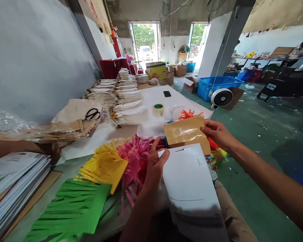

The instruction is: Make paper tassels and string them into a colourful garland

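My left hand (155,161) is closed on the edge of a white paper bag or folded sheet (189,181), its thumb on top. A dark slot-like mark shows near the paper's upper edge. My right hand (218,134) pinches the right side of a tan sheet (184,139) bearing several shiny round clear dots, just above the white paper. Left of my left hand lie pink fringed paper (133,158), yellow fringed paper (103,164) and green fringed paper (75,205). Orange fringe (187,114) and a clear plastic tray (148,130) show behind the tan sheet.
Stacks of white paper bags with cords (127,101) stand along the table's left side. Scissors (92,114), a tape roll (158,110) and a phone (167,93) lie about. A small fan (221,98) and blue crate (204,89) are at right; piled papers (17,181) at left.
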Motion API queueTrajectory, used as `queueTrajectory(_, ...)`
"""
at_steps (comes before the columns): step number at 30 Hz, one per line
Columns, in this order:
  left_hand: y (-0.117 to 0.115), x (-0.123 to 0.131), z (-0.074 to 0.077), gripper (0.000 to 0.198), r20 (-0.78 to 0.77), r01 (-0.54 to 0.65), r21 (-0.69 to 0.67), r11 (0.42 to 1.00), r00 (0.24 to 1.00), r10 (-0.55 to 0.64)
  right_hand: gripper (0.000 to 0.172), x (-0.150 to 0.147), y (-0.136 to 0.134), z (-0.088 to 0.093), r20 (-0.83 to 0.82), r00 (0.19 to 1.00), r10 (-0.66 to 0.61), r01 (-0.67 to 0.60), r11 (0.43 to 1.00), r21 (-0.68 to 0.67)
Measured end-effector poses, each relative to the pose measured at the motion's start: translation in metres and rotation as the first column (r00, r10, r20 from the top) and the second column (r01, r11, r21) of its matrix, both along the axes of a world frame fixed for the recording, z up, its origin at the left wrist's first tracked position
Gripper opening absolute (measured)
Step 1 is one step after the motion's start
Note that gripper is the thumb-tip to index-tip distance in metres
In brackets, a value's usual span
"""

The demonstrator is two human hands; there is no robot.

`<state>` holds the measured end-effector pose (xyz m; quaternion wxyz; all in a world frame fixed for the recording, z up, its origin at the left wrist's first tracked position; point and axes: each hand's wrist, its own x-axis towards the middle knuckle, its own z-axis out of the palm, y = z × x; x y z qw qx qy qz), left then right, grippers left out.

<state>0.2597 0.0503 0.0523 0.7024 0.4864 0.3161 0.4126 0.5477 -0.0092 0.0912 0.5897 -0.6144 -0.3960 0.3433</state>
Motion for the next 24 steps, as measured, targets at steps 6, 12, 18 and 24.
queueTrajectory(6, 0.006, 0.030, 0.002, 0.033, 0.009, 0.074, 0.074, 0.995, 0.997, -0.075, 0.044, 0.002, -0.024, -0.020, -0.112, 0.991, 0.080, -0.088, 0.994, -0.070)
queueTrajectory(12, 0.008, 0.040, -0.016, 0.042, 0.021, 0.059, -0.073, 0.996, 0.998, -0.058, 0.053, 0.020, -0.031, -0.018, 0.003, 0.993, 0.117, -0.117, 0.992, -0.044)
queueTrajectory(18, 0.001, 0.050, -0.018, 0.042, -0.024, 0.094, -0.117, 0.989, 0.995, -0.097, 0.034, 0.008, -0.031, 0.010, 0.716, 0.698, -0.009, -0.109, 0.987, 0.120)
queueTrajectory(24, -0.004, 0.056, -0.011, 0.034, -0.103, 0.119, -0.005, 0.993, 0.988, -0.119, 0.021, -0.003, -0.021, 0.017, 0.834, 0.546, 0.080, -0.237, 0.970, 0.062)
